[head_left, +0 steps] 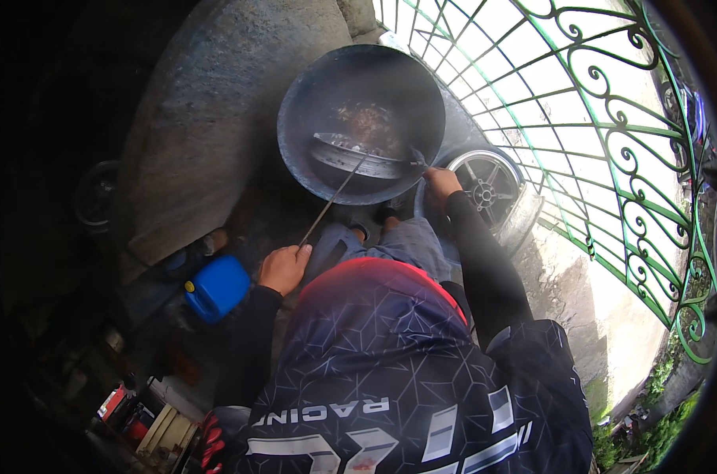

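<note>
Left hand [283, 268], rod [332, 201] toward basin [295, 126]

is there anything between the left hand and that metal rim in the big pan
No obstacle shows. The left hand grips a thin rod that runs unblocked up to the metal rim in the pan. The right hand is at the rim's right end.

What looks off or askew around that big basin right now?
The metal rim sits tilted in the round basin, one side higher, with reddish-brown stains on the basin floor behind it. The left hand holds a thin rod against it; the right hand grips its edge.
</note>
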The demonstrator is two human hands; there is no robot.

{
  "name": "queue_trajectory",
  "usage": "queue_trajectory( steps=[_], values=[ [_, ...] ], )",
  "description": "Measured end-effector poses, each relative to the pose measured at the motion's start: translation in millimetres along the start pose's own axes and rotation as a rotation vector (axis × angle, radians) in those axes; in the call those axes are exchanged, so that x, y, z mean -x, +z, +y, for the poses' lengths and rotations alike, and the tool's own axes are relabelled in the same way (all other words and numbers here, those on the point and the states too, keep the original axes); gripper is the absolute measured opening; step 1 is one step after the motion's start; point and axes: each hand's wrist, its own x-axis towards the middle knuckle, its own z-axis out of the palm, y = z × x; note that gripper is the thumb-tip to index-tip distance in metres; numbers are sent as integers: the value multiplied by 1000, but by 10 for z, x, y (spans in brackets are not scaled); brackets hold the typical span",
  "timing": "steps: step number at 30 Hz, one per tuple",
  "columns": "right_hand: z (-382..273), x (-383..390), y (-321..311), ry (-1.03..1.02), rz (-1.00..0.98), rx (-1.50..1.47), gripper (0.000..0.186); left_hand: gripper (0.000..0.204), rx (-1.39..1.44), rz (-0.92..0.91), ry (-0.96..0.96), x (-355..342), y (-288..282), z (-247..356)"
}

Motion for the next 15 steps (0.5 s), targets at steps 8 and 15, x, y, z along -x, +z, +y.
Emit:
queue_trajectory(
  steps=[8,15],
  values=[
    [-413,1159,-369,393,154,-1294,32,48,-77,31,84,243,-276,142],
    [-988,2288,-990,370,8,-660,65,44,-139,58,166,301,-95,49]
  ],
)
